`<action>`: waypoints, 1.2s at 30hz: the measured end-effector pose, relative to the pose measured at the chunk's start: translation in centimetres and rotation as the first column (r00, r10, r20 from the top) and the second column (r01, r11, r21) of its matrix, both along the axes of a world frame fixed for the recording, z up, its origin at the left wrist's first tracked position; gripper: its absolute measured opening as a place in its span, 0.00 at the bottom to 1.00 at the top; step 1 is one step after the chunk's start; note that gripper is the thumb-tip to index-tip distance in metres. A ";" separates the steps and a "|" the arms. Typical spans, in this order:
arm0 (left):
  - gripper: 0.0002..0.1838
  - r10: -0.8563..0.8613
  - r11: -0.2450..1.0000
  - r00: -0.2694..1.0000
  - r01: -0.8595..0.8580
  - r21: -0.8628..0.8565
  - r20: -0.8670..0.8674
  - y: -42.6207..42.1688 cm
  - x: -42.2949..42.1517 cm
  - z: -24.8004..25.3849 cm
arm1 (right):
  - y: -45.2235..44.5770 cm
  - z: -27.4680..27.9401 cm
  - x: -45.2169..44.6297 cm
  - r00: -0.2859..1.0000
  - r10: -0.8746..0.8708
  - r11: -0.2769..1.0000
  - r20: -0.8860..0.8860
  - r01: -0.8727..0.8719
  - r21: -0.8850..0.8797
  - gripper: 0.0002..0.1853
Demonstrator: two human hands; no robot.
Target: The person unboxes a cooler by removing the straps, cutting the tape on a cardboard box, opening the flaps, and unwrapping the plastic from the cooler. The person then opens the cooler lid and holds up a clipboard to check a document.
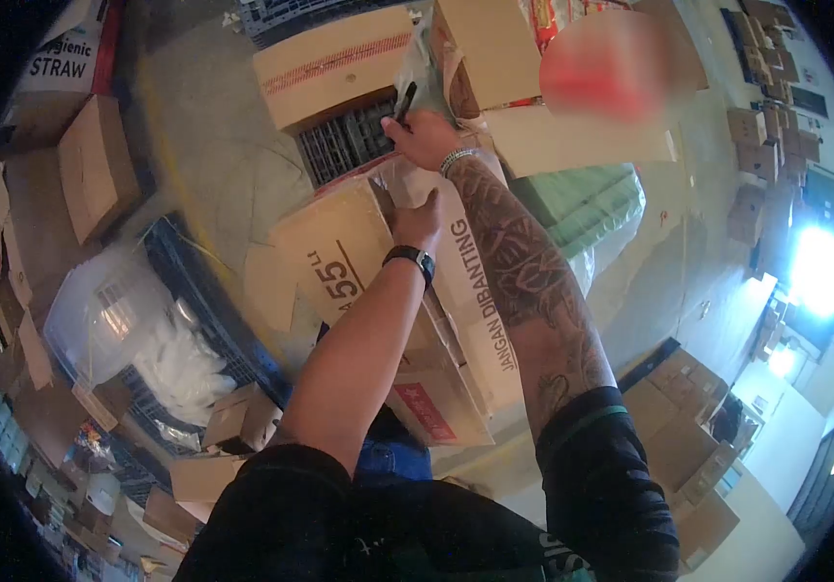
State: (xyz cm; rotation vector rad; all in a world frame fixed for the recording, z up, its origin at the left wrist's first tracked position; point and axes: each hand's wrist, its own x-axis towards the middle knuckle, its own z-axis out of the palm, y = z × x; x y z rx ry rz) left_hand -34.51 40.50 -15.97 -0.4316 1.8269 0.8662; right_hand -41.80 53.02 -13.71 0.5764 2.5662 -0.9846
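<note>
A large cardboard carton (pixel 339 254) printed "JANGAN DIBANTING" is right in front of my body. My left hand (pixel 418 225), with a black watch at its wrist, is at the carton's top, fingers curled against a flap edge and partly hidden. Just beyond it, my right hand (pixel 426 141) is closed around a slim black tool (pixel 405 100) whose kind I cannot make out. Clear plastic (pixel 419 70) hangs beside the tool.
An open carton (pixel 485 58) with red packets stands ahead, near a red blurred patch. Another carton (pixel 339 73) sits on a dark pallet (pixel 339 145). A green wrapped bundle (pixel 582 206) lies at right; a blue pallet (pixel 218 310) bears white bags (pixel 182 364) at left.
</note>
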 end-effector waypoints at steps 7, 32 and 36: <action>0.39 0.140 0.973 0.968 -0.096 0.210 -0.210 -0.9 1.3 1.3 | -0.9 -0.6 -2.0 0.988 0.156 0.984 -0.003 -0.155 0.087 0.34; 0.30 -0.035 0.947 0.718 0.246 0.206 -0.695 -2.3 3.2 4.6 | -1.3 1.2 -2.9 0.934 0.352 0.930 -0.069 -0.340 0.138 0.31; 0.29 -0.078 0.938 0.655 0.304 0.167 -0.751 -2.3 3.5 3.8 | -0.4 1.3 -1.7 0.960 0.238 0.968 -0.147 -0.246 -0.040 0.33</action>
